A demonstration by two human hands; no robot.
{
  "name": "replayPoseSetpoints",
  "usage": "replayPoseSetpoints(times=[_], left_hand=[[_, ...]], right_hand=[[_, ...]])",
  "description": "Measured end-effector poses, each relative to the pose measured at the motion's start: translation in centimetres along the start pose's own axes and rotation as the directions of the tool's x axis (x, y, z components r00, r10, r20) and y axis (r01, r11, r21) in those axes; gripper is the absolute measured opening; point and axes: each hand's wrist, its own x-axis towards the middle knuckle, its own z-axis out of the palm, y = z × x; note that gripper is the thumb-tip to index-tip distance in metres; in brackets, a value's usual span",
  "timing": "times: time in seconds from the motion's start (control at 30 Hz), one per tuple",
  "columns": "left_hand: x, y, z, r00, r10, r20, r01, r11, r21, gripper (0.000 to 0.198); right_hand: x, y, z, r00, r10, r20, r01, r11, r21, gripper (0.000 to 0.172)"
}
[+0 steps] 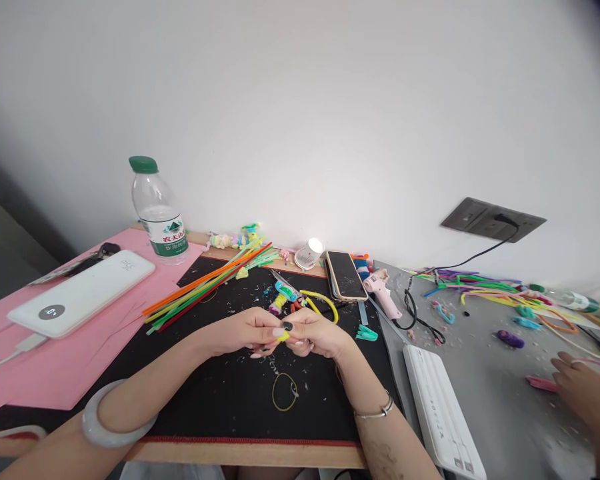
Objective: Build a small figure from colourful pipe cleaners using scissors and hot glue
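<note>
My left hand (257, 332) and my right hand (313, 332) meet above the black mat (220, 400), fingertips pinched together. Between them shows a short, bright yellow piece of pipe cleaner (283, 336); the fingers hide most of it. Both hands are closed on this piece. Just beyond my right hand lie scissors (296, 293) with small coloured craft pieces, and a curved yellow pipe cleaner (325, 303). A thin loop (285, 392) rests on the mat below my hands. To the left, a bundle of orange, yellow, green and red pipe cleaners (207, 287) lies slanted.
A water bottle (157, 207) and white power bank (83, 293) stand left on pink paper (45, 373). Behind are a paper cup (310, 253), phone (346, 275) and pink glue gun (384, 293). Another power bank (443, 410) lies right, near another person's hand (583, 390).
</note>
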Motion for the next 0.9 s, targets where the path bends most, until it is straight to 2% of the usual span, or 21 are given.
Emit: replayPoseSetpoints(times=[0.03,0.1,0.17,0.27,0.37,0.5,0.67,0.77,0.9], left_hand=[[0.1,-0.1,0.0,1.000,-0.001,-0.017,0.001,1.000,0.005,0.045],[0.4,-0.3,0.0,0.990,0.015,-0.140,-0.017,1.000,-0.015,0.045],[0.9,-0.5,0.0,0.942,0.064,-0.328,-0.079,0.996,-0.032,0.044],[1.2,-0.5,0.1,0.877,0.134,-0.461,-0.146,0.989,0.010,0.045],[1.1,-0.4,0.2,0.844,0.215,-0.491,-0.178,0.976,0.122,0.039],[0.7,-0.2,0.4,0.814,0.251,-0.524,-0.112,0.953,0.283,0.034],[1.0,-0.4,0.6,0.792,0.216,-0.571,-0.065,0.960,0.273,0.036],[1.2,-0.3,0.8,0.794,0.215,-0.569,-0.098,0.969,0.229,0.037],[1.4,-0.2,1.1,0.798,0.215,-0.563,-0.129,0.974,0.189,0.037]], right_hand=[[0.1,0.1,0.0,1.000,-0.011,-0.013,0.011,1.000,0.011,0.046],[0.7,0.2,0.3,0.990,-0.089,-0.110,0.094,0.995,0.041,0.045],[1.3,0.3,0.7,0.946,-0.199,-0.255,0.218,0.975,0.048,0.043],[2.0,0.4,1.2,0.882,-0.289,-0.373,0.308,0.951,-0.009,0.042],[2.3,0.6,1.5,0.851,-0.330,-0.410,0.323,0.942,-0.088,0.042],[2.3,0.7,1.7,0.825,-0.336,-0.454,0.297,0.942,-0.158,0.044],[2.4,0.5,2.0,0.802,-0.352,-0.482,0.312,0.936,-0.165,0.041],[2.5,0.6,2.0,0.814,-0.350,-0.463,0.353,0.932,-0.083,0.038],[2.7,0.9,1.6,0.861,-0.259,-0.438,0.333,0.938,0.099,0.038]])
